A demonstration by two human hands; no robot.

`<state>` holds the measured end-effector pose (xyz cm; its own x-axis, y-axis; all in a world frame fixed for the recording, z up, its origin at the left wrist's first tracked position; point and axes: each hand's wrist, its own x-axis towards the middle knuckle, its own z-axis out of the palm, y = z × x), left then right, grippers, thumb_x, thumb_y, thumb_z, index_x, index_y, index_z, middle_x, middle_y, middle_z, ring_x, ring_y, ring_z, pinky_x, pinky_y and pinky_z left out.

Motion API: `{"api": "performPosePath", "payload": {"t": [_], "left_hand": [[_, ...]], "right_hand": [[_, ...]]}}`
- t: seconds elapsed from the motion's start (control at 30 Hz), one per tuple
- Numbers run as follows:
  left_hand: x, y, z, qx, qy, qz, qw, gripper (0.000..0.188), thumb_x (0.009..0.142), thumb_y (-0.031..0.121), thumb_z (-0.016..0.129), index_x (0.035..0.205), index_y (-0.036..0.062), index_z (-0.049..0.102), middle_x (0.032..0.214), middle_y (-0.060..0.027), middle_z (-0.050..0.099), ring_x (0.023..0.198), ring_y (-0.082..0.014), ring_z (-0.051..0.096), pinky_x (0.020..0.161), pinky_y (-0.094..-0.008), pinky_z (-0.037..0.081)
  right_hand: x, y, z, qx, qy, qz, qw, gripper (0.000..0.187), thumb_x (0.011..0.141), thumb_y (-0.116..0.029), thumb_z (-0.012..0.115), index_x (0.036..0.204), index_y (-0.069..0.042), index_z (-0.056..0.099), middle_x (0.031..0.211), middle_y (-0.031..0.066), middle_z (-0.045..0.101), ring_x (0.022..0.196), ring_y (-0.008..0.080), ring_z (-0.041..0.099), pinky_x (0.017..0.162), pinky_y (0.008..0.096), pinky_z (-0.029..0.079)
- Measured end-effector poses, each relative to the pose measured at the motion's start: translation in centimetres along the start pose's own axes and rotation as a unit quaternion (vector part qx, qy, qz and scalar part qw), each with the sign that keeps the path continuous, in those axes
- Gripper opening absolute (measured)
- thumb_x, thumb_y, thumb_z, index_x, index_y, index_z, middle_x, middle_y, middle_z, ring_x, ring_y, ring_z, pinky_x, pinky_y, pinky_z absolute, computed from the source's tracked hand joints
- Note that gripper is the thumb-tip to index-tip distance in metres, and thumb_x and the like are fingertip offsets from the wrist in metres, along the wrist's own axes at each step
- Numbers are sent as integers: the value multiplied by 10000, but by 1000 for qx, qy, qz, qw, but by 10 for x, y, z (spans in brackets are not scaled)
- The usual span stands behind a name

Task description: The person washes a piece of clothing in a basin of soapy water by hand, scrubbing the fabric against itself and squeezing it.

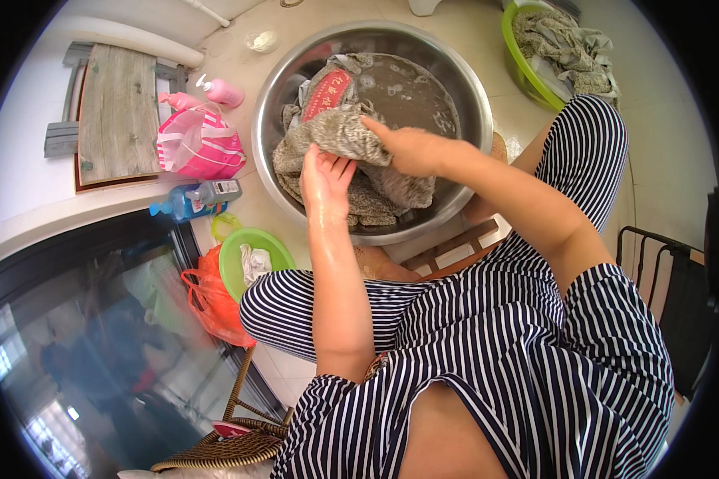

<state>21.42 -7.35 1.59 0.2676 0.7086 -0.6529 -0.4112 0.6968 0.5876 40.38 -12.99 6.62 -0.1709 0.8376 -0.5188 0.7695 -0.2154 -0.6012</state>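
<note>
A wide steel basin (473,104) holds murky, sudsy water (407,84) and a soaked grey-brown fleecy cloth (339,134). My right hand (415,150) is closed on a bunched fold of that cloth, its index finger lying along the top. Palm up, my left hand (326,188) touches the lower edge of the same fold; its fingers are stretched out and partly in shadow. My left forearm looks wet. A red panel with printed writing (326,96) lies on the cloth behind the fold. More of the cloth spreads down into the basin beneath my hands.
A green tub (519,60) with similar cloth stands at the far right. On the left are pink pump bottles (222,91), a pink striped bag (200,144), blue bottles (188,201), a green basin (276,247) with white cloth, an orange plastic bag (216,299) and a wooden stool (118,112).
</note>
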Motion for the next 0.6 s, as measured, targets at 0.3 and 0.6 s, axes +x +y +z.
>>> {"api": "performPosePath", "payload": {"t": [0.3, 0.6], "left_hand": [[15, -35, -24, 435, -149, 160, 874, 429, 1010, 361, 531, 1242, 9, 613, 1207, -123, 631, 1132, -256, 596, 1018, -385, 438], [-17, -19, -8, -139, -177, 33, 974, 724, 928, 681, 490, 1317, 72, 541, 1248, -117, 607, 1113, -257, 599, 936, -420, 522]], "right_hand": [[-23, -28, -61, 156, 396, -135, 895, 424, 770, 97, 437, 1103, -34, 664, 1026, 203, 695, 972, 329, 659, 883, 366, 502], [-6, -48, 79, -28, 287, -186, 939, 460, 781, -219, 633, 1223, -96, 601, 1031, 131, 568, 806, 331, 658, 657, 454, 557]]}}
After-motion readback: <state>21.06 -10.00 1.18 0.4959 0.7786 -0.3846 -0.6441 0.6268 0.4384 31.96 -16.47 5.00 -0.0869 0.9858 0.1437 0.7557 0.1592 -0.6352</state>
